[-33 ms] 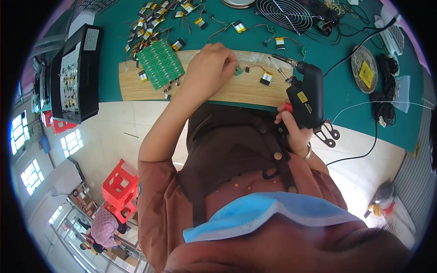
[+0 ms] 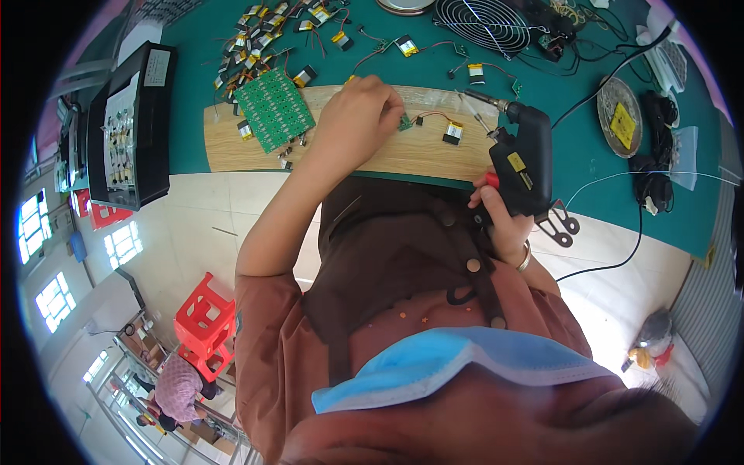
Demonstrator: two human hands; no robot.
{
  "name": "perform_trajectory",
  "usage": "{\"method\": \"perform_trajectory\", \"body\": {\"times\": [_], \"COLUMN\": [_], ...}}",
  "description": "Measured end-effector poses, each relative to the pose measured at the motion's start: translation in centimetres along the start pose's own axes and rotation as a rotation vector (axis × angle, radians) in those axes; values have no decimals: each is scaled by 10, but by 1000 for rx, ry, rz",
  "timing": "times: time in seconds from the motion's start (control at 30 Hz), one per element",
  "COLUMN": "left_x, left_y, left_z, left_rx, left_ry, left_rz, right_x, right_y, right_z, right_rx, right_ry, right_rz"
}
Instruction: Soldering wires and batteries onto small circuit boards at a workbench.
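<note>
My right hand (image 2: 504, 221) grips a black soldering gun (image 2: 530, 167) by its handle, with the fingers near a red trigger. Its thin metal tip and feed tube (image 2: 479, 115) point up and left over a wooden board (image 2: 434, 159). My left hand (image 2: 360, 112) rests over the board, fingers curled and closed; the fingertips are mostly hidden. Just right of them lies a small green circuit board (image 2: 405, 122), wired to a small battery (image 2: 453, 132). Left of that hand is a large green circuit-board panel (image 2: 273, 110), with small metal parts (image 2: 288, 152) by its lower edge.
Many small wired batteries (image 2: 252, 39) are heaped at the far left of the green mat (image 2: 573, 139). A round fan guard (image 2: 484, 27) stands at the back. A dish with a yellow sponge (image 2: 622, 124) and cables are on the right, a black parts bin (image 2: 147, 128) on the left.
</note>
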State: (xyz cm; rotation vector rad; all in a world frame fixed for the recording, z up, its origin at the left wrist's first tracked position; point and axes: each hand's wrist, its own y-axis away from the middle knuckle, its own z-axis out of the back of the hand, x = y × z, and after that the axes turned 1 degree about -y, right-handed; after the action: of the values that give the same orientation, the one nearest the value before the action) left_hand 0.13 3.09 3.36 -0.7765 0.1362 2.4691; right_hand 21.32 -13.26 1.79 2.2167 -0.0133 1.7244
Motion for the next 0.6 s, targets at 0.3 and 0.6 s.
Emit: {"method": "perform_trajectory", "body": {"times": [0.3,0.6], "left_x": [-6,9], "left_y": [16,9], "left_z": [-6,-6], "left_rx": [39,-66], "left_ry": [4,13], "left_rz": [65,-135], "right_x": [5,-1], "right_y": [-21,-34], "right_z": [-11,-9], "right_rx": [-92,-172], "right_ry": [-202,-292], "right_rz": [131,171]}}
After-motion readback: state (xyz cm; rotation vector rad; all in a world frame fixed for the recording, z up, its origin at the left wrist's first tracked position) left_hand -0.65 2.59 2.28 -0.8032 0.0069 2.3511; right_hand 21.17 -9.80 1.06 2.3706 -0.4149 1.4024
